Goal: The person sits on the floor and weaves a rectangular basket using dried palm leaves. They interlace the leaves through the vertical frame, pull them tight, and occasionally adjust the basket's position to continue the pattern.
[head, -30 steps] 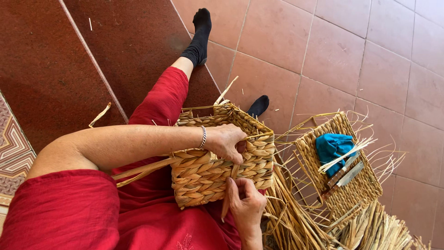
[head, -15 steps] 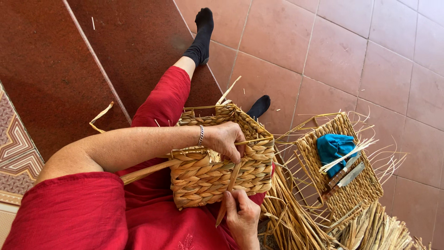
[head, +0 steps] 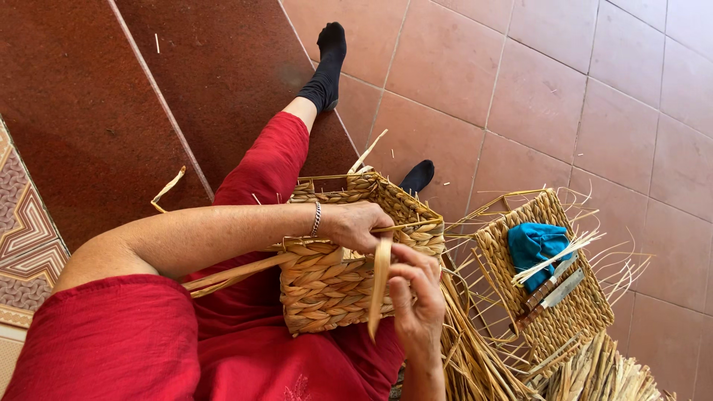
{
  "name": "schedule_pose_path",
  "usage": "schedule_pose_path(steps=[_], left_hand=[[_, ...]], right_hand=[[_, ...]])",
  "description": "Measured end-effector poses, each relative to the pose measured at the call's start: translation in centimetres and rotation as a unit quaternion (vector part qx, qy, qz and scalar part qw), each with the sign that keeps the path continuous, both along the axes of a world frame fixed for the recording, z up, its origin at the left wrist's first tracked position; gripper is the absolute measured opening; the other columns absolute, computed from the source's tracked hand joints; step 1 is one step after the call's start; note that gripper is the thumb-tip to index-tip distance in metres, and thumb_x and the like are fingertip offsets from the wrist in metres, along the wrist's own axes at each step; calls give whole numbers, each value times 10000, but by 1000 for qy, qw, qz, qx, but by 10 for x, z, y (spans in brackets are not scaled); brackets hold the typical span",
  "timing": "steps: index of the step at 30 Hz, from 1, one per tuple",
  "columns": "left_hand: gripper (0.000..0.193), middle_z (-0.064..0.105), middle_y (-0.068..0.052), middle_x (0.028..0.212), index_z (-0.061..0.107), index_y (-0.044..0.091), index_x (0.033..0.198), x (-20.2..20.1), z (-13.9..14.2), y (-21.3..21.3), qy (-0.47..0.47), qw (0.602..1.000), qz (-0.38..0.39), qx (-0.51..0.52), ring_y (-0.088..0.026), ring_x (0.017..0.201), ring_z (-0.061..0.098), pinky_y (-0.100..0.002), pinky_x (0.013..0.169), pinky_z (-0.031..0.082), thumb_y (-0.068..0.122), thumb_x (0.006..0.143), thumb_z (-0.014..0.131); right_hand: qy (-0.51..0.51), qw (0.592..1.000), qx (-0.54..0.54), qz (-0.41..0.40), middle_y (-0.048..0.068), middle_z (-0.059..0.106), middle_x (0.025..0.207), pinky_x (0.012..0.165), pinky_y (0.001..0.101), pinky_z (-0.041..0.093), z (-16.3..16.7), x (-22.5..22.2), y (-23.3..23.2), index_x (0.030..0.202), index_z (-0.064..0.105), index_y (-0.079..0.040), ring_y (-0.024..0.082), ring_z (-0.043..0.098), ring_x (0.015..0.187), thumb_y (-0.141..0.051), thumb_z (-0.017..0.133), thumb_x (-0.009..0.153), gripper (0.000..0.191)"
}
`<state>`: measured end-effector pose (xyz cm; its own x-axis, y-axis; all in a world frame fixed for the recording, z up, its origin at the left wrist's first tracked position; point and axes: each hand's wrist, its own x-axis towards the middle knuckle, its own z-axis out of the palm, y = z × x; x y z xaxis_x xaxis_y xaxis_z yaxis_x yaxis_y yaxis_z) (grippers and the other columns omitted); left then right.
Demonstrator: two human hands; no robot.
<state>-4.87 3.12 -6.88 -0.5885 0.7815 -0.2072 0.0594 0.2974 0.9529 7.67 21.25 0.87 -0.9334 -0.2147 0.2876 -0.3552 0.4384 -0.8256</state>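
Note:
A half-woven straw basket (head: 327, 286) rests on my lap, over red trousers. My left hand (head: 358, 225), with a bracelet at the wrist, grips the basket's upper rim. My right hand (head: 416, 293) is at the basket's right side and pinches a flat pale straw strand (head: 380, 286) that hangs down across the weave. A long loose strand (head: 230, 273) sticks out to the left from under the basket.
To the right lies a flat woven square (head: 546, 278) carrying a blue cloth (head: 536, 245) and metal tools (head: 553, 286). Loose straw bundles (head: 490, 364) pile at the lower right. Tiled floor and a red-brown step surround my legs in black socks.
My right hand has risen from below the basket to its right side and now pulls a straw strand upward. The left hand stays on the rim.

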Motion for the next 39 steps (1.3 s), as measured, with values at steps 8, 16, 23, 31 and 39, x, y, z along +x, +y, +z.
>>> schedule_pose_path(steps=[8,16,23,31,39], left_hand=[[255,744,-115,758,754,-39,846,0,2,-1,-228,969,78,-55,-165,601,714,-311,566,606,191,900,658],[479,781,-178,1015,598,57,1305,-18,10,-50,-389,912,-7,131,-211,875,768,-325,821,642,166,845,676],[499,759,-93,1103,680,99,1282,-28,-30,-31,-276,952,-63,119,-186,948,738,-372,829,637,259,828,808],[432,754,-180,761,751,-57,978,-18,-55,-6,-336,936,101,39,-222,581,734,-356,556,632,351,1003,611],[319,705,-163,754,571,-46,1211,-27,-38,-9,-340,888,307,-34,-239,539,709,-372,479,650,55,908,559]], right_hand=[[78,960,261,-60,38,674,1034,819,326,510,-19,-7,3,1192,751,-100,181,599,952,-194,696,961,255],[148,927,330,-101,64,593,1000,757,381,470,-31,-4,-13,1241,728,-111,226,586,893,-208,735,934,322],[103,913,379,-110,50,536,859,652,379,469,-28,-15,-23,1111,761,-142,206,553,746,-333,733,933,262],[126,924,345,-106,84,561,1020,797,415,469,-42,-8,-16,1266,680,-114,238,568,935,-326,689,965,368],[161,931,314,-96,74,588,1172,862,398,428,-52,15,-6,1319,659,-195,229,566,1000,-195,712,959,364]])
